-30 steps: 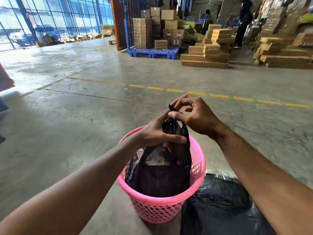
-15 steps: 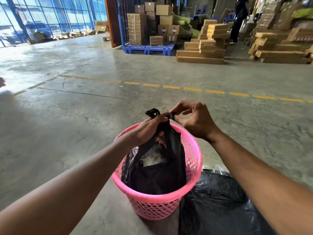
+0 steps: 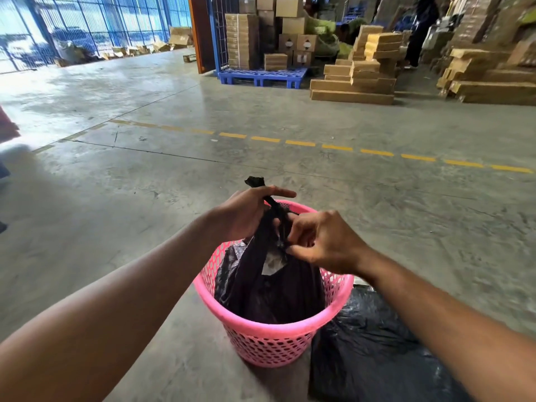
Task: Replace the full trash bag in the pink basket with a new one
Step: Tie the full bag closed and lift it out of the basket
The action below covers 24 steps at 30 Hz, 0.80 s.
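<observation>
**Both hands on the bag's neck**

A flat black plastic sheet (image 3: 374,343) lies on the concrete floor (image 3: 174,181), touching the pink basket (image 3: 275,338). The full black trash bag (image 3: 269,288) sits inside. The right hand (image 3: 327,242) pinches its gathered top, fingers together; the left hand (image 3: 246,210) is clenched around the twisted neck. Cardboard boxes (image 3: 353,82) stand far behind.

Daylight is streaming through the windows (image 3: 95,27), glaring off the floor (image 3: 87,91); edges are bowing, right side is blurring.
</observation>
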Each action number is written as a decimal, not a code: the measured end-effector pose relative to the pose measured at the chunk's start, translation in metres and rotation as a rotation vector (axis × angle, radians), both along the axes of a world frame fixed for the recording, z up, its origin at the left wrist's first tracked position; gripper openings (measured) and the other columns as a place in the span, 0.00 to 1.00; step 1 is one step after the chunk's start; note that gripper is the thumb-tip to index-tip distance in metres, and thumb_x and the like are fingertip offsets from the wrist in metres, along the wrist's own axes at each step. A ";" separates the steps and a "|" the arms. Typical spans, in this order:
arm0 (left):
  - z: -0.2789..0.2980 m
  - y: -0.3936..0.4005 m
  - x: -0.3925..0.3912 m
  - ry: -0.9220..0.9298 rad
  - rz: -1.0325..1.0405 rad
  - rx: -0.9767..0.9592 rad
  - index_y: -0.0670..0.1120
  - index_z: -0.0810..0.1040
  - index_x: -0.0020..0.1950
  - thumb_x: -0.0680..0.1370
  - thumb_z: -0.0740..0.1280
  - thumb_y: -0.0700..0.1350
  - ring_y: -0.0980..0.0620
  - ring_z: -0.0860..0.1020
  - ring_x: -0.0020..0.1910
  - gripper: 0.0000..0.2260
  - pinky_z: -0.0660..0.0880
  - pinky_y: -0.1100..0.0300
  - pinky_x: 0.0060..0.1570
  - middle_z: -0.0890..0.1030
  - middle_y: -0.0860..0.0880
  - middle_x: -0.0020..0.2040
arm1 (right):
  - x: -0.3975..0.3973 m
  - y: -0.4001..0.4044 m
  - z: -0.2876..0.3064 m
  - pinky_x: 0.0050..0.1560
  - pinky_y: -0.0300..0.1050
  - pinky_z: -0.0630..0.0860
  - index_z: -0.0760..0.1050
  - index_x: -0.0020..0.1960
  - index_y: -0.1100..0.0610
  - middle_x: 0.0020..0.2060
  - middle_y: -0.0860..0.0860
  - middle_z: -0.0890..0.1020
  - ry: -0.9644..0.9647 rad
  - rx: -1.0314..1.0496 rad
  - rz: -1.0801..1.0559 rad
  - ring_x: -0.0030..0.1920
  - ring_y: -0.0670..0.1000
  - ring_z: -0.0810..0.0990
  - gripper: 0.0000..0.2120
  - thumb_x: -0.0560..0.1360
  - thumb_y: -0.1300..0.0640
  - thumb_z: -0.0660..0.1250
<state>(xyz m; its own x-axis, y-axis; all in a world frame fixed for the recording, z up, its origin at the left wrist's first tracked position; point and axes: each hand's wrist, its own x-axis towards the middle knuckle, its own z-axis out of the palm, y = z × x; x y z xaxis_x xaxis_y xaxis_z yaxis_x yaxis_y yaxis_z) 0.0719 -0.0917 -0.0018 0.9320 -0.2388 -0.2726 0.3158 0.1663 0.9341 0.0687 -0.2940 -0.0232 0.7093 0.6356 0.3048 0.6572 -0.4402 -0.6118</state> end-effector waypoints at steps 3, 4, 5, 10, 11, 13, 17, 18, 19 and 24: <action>-0.001 -0.001 0.003 -0.231 0.027 0.387 0.43 0.80 0.56 0.85 0.55 0.50 0.48 0.76 0.26 0.17 0.73 0.57 0.31 0.81 0.38 0.35 | 0.000 0.009 -0.016 0.39 0.44 0.78 0.85 0.39 0.53 0.34 0.45 0.85 0.036 -0.031 -0.006 0.34 0.44 0.82 0.02 0.66 0.58 0.75; -0.002 0.001 0.003 -0.378 0.026 0.599 0.45 0.81 0.52 0.84 0.56 0.52 0.48 0.75 0.27 0.17 0.73 0.54 0.33 0.80 0.40 0.34 | 0.003 0.010 -0.015 0.38 0.41 0.77 0.85 0.40 0.54 0.34 0.44 0.85 0.070 -0.003 -0.030 0.33 0.43 0.82 0.02 0.67 0.58 0.75; -0.003 0.004 0.003 -0.537 0.008 0.807 0.46 0.80 0.50 0.83 0.57 0.53 0.48 0.76 0.30 0.16 0.74 0.51 0.35 0.80 0.44 0.34 | 0.006 0.011 -0.012 0.36 0.39 0.75 0.84 0.39 0.54 0.32 0.43 0.84 0.070 0.040 -0.074 0.32 0.42 0.81 0.01 0.67 0.57 0.74; -0.010 0.011 -0.010 -1.174 -0.051 1.253 0.48 0.76 0.48 0.80 0.65 0.41 0.47 0.76 0.44 0.04 0.73 0.48 0.52 0.75 0.53 0.46 | 0.025 0.011 0.019 0.33 0.40 0.69 0.77 0.49 0.50 0.26 0.45 0.76 0.005 0.284 -0.310 0.25 0.43 0.72 0.09 0.70 0.59 0.69; -0.012 0.010 -0.012 -1.238 -0.041 1.246 0.48 0.76 0.47 0.79 0.66 0.39 0.46 0.76 0.45 0.04 0.72 0.48 0.53 0.75 0.52 0.48 | 0.026 0.012 0.025 0.34 0.40 0.68 0.76 0.55 0.49 0.27 0.44 0.76 -0.007 0.275 -0.278 0.25 0.44 0.71 0.16 0.69 0.62 0.67; -0.015 0.007 -0.016 -1.299 -0.051 1.199 0.46 0.78 0.48 0.77 0.69 0.37 0.45 0.76 0.50 0.05 0.72 0.49 0.57 0.77 0.50 0.53 | 0.027 0.016 0.035 0.34 0.36 0.68 0.74 0.66 0.46 0.43 0.36 0.82 -0.030 0.243 -0.133 0.25 0.45 0.72 0.30 0.68 0.67 0.62; -0.025 0.005 -0.023 -1.303 -0.102 1.140 0.45 0.81 0.55 0.79 0.67 0.37 0.43 0.77 0.57 0.07 0.72 0.50 0.60 0.76 0.45 0.61 | 0.028 0.020 0.049 0.36 0.29 0.69 0.78 0.66 0.47 0.53 0.35 0.82 -0.071 0.096 0.031 0.29 0.42 0.76 0.31 0.68 0.68 0.59; -0.025 0.005 -0.024 -1.284 -0.111 1.120 0.43 0.81 0.55 0.81 0.65 0.39 0.41 0.77 0.57 0.06 0.73 0.48 0.59 0.76 0.44 0.62 | 0.029 0.019 0.050 0.37 0.28 0.69 0.81 0.61 0.49 0.46 0.36 0.83 -0.083 0.048 0.025 0.32 0.39 0.78 0.26 0.69 0.67 0.60; -0.025 0.005 -0.024 -1.254 -0.120 1.089 0.42 0.81 0.54 0.82 0.64 0.39 0.40 0.77 0.57 0.06 0.73 0.45 0.58 0.75 0.43 0.63 | 0.030 0.017 0.051 0.38 0.28 0.71 0.83 0.57 0.50 0.42 0.38 0.84 -0.102 0.022 0.005 0.35 0.37 0.80 0.21 0.69 0.65 0.61; -0.028 0.006 -0.026 -1.127 0.022 0.948 0.45 0.80 0.49 0.85 0.61 0.44 0.52 0.77 0.57 0.10 0.74 0.53 0.58 0.70 0.47 0.63 | 0.039 -0.001 0.042 0.39 0.33 0.74 0.83 0.47 0.52 0.36 0.46 0.86 -0.113 -0.011 -0.121 0.34 0.39 0.81 0.08 0.70 0.58 0.69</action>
